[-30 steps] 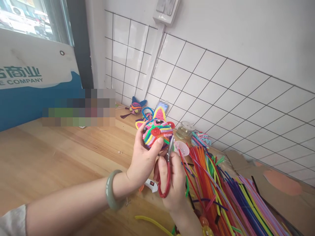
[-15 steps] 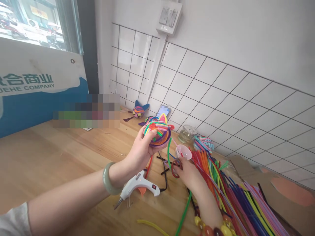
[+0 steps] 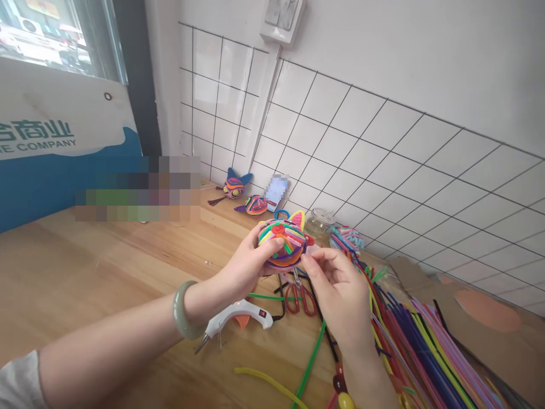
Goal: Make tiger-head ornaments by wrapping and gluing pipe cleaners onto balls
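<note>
My left hand (image 3: pixel 251 255) is closed round a ball-shaped, striped pipe-cleaner animal head (image 3: pixel 287 253), its thumb lying across the front. A yellow-and-pink pointed ear (image 3: pixel 297 220) stands on top, and a red round piece (image 3: pixel 279 229) sits on the front. At the head's right edge, my right hand (image 3: pixel 340 284) has thumb and forefinger pinched together; whatever lies between them is hidden. Below the hands, red-handled scissors (image 3: pixel 300 300) rest on the table near a green pipe cleaner (image 3: pixel 275 296). A white hot glue gun (image 3: pixel 240 312) lies under my left forearm.
Bundles of coloured pipe cleaners (image 3: pixel 430 346) spread over the right side, beside brown cardboard (image 3: pixel 409 278). Along the wall stand two finished animal heads (image 3: pixel 233 187), a phone (image 3: pixel 277 192), a glass jar (image 3: pixel 320 221) and a blue-and-pink pipe-cleaner piece (image 3: pixel 347 241). A yellow pipe cleaner (image 3: pixel 264 379) lies in front.
My right hand has let go of the scissors, now lying on the table, and moved up to the animal head's right edge. A green pipe cleaner now lies flat by the scissors.
</note>
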Demonstrator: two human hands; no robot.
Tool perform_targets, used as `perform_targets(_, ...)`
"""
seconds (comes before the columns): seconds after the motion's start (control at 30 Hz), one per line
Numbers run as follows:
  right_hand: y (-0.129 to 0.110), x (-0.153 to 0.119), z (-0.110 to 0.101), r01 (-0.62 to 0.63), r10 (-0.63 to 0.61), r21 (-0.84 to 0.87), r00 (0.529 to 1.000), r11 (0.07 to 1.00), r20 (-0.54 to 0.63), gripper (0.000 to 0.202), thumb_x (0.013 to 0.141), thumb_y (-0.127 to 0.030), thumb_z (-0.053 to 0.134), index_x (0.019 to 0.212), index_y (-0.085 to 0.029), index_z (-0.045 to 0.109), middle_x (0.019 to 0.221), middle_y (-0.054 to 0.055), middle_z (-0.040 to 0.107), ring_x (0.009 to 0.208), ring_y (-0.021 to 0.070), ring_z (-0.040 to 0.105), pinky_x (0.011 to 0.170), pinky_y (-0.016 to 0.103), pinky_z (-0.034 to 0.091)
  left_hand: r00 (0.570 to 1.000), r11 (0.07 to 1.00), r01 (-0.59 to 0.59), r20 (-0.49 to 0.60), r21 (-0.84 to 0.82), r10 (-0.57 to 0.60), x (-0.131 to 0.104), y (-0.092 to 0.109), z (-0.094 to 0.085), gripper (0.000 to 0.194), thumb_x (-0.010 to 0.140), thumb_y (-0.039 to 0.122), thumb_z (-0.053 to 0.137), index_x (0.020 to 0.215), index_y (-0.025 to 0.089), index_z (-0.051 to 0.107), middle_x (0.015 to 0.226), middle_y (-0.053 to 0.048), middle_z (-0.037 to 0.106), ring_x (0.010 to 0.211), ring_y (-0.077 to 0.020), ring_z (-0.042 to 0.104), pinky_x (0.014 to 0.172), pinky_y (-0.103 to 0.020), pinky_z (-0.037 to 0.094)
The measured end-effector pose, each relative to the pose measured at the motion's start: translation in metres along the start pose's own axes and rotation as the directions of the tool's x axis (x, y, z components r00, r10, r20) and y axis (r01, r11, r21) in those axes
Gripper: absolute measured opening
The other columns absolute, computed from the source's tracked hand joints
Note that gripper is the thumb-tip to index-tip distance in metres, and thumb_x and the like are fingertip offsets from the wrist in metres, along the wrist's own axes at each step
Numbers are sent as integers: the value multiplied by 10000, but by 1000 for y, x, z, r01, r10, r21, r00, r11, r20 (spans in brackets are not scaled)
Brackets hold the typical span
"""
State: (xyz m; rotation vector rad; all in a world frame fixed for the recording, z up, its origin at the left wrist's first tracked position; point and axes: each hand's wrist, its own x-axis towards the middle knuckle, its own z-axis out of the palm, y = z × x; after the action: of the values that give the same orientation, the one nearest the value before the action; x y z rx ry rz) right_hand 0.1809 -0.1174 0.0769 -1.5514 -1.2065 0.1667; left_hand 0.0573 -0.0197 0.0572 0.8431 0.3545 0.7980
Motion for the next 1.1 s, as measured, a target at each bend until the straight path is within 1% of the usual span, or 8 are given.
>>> perform_targets(0.13, -2, -3, 7, -75, 74, 28, 996, 997, 51, 269, 837, -466, 686, 804, -206, 627, 729, -4, 613, 645, 139, 556, 590, 256, 471, 1000, 999, 9, 6, 33, -9, -3, -3, 3, 467, 784, 344, 751, 1180, 194, 556, 1094, -95, 688, 832, -205, 698, 704, -335, 593)
perform_targets(0.33, 0, -1, 8, -127, 124, 45, 991, 991, 58, 269, 805, -434, 712, 757, -204, 580, 648, -44, 515, 571, 108, 480, 524, 230, 413, 999, 996, 33, 38, 77, -36, -4, -1, 3, 474, 800, 358, 735, 1197, 192, 536, 1144, -109, 667, 923, -238, 686, 754, -380, 595)
perform_targets(0.6, -2, -1, 9, -169, 166, 76, 985, 983, 48, 247, 762, -400, 729, 776, -206, 576, 656, -46, 494, 594, 112, 469, 538, 225, 427, 999, 994, 53, -13, 96, -52, -3, -3, 0, 628, 792, 345, 753, 1342, 209, 484, 1215, -121, 658, 1017, -259, 681, 858, -404, 577)
perform_targets(0.67, -2, 0, 9, -185, 181, 95, 982, 978, 53, 264, 753, -413, 734, 769, -208, 569, 666, -41, 502, 603, 116, 473, 543, 228, 432, 998, 994, 65, 5, 90, -66, -3, -3, -1, 583, 795, 349, 756, 1310, 208, 520, 1226, -122, 656, 994, -250, 688, 839, -391, 584)
perform_targets(0.8, 0, 1, 9, -207, 199, 128, 977, 970, 71, 288, 745, -432, 747, 771, -215, 560, 672, -38, 515, 598, 120, 470, 529, 230, 429, 991, 996, 86, 101, 32, -89, 0, -2, -3, 420, 845, 432, 699, 1192, 215, 603, 1219, -117, 662, 953, -241, 694, 754, -354, 608)
perform_targets(0.9, 2, 1, 8, -231, 220, 139, 972, 963, 87, 298, 751, -440, 749, 785, -216, 554, 682, -39, 525, 596, 119, 468, 524, 230, 418, 987, 997, 72, 146, 14, -74, 1, -1, -5, 414, 888, 497, 621, 1196, 221, 610, 1225, -117, 656, 958, -240, 690, 727, -343, 616)
perform_targets(0.97, 2, 1, 8, -245, 233, 144, 968, 959, 97, 300, 756, -440, 747, 792, -218, 549, 677, -44, 520, 589, 116, 461, 520, 228, 407, 987, 997, 72, 145, 29, -75, 1, -1, -5, 423, 893, 504, 612, 1208, 223, 607, 1227, -114, 654, 966, -237, 686, 741, -347, 616)
perform_targets(1.1, 1, 0, 8, -240, 227, 135, 969, 962, 100, 304, 755, -441, 749, 782, -215, 547, 657, -50, 506, 593, 118, 460, 534, 234, 410, 991, 994, 68, 109, 87, -77, 0, 0, -4, 450, 836, 464, 704, 1212, 238, 605, 1174, -95, 668, 994, -250, 680, 763, -361, 612)
